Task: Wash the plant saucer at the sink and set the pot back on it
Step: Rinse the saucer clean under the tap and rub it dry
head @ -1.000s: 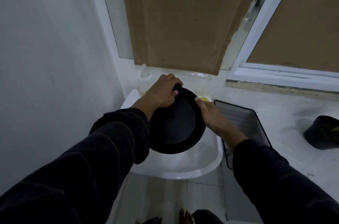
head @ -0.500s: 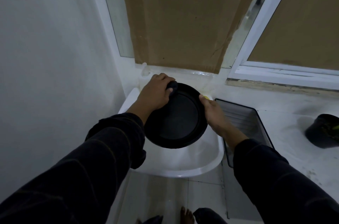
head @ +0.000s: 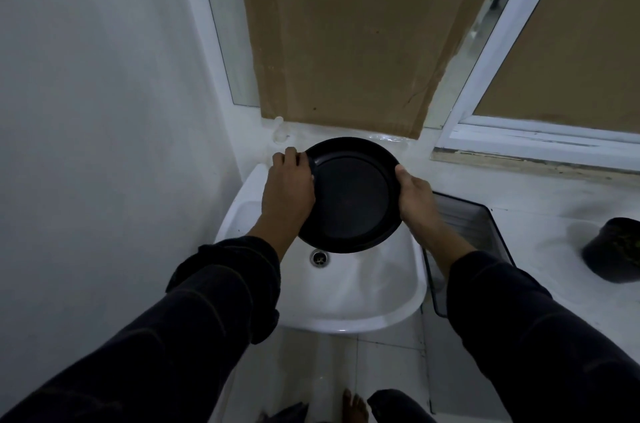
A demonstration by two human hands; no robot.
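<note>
Saucer (head: 353, 196) empty, gripped by both hands, above sink (head: 349, 301)

Both hands, left (head: 289, 194) and right (head: 417, 199), grip black saucer (head: 353, 196) over sink (head: 346, 301).

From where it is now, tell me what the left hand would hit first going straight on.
Probably the clear bottle on the ledge, then the cardboard; the left hand points up and away along the saucer rim. Depth is unclear.
</note>
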